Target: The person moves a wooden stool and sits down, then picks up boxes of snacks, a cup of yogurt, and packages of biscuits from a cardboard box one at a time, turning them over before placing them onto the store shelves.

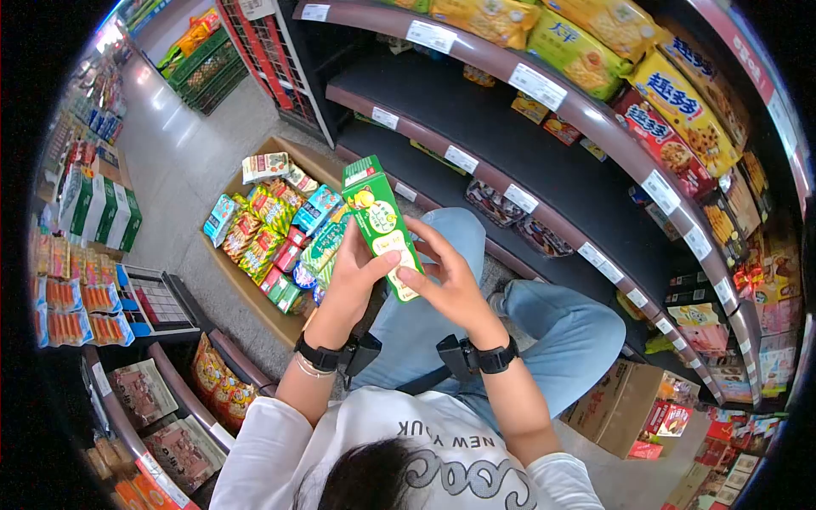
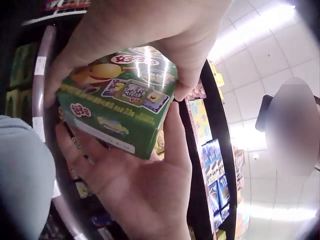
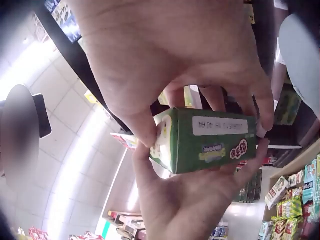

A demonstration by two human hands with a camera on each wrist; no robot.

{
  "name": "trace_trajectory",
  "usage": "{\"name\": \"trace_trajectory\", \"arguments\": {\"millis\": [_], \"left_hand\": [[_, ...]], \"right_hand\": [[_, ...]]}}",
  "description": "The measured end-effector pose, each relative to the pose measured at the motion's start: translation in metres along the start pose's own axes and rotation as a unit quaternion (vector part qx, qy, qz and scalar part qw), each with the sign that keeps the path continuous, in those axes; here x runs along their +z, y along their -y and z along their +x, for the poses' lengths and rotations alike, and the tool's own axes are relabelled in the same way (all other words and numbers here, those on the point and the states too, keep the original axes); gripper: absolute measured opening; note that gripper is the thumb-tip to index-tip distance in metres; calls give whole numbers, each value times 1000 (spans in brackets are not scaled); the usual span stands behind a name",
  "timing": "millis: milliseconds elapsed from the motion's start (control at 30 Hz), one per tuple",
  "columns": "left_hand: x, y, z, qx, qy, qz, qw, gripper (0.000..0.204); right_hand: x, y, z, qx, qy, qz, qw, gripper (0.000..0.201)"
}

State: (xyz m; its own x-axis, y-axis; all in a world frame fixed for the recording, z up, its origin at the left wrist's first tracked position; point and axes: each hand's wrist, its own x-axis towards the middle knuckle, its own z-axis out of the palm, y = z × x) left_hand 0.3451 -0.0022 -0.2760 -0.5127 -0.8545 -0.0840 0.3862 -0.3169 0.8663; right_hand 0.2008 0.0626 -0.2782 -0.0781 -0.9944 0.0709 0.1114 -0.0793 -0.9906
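Note:
Both hands hold a green snack box (image 1: 380,219), long and printed with yellow pictures, tilted in front of the lap. The left hand (image 1: 353,270) grips its left side, thumb on the printed face. From the other side the right hand (image 1: 449,285) holds it near the lower end, thumb on the face too. In the left wrist view, the box's green end (image 2: 115,120) faces the camera with fingers on both sides. A white label strip shows on the box (image 3: 210,145) in the right wrist view. Its flaps look closed there.
An open cardboard carton (image 1: 245,297) full of colourful snack packs stands on the floor at the left. Dark shelves (image 1: 476,110) with price tags curve along the right, biscuit packs on top. Another carton (image 1: 608,408) sits at lower right. A green crate (image 1: 208,75) lies farther back.

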Motion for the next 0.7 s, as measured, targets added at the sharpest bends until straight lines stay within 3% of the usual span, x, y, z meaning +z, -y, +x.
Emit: {"name": "trace_trajectory", "arguments": {"millis": [200,333,567,700], "left_hand": [[11,12,5,-94,46,-56,993,44],[25,15,15,-42,80,-48,995,44],[53,32,20,-93,98,-32,990,44],[73,35,15,-62,159,41,984,48]], "right_hand": [[-29,3,-20,-33,-28,-18,999,65],[-47,1,-27,-84,-114,-26,990,62],[-64,4,-47,-88,-225,-42,970,63],[-71,7,-63,-73,-246,-52,965,64]]}}
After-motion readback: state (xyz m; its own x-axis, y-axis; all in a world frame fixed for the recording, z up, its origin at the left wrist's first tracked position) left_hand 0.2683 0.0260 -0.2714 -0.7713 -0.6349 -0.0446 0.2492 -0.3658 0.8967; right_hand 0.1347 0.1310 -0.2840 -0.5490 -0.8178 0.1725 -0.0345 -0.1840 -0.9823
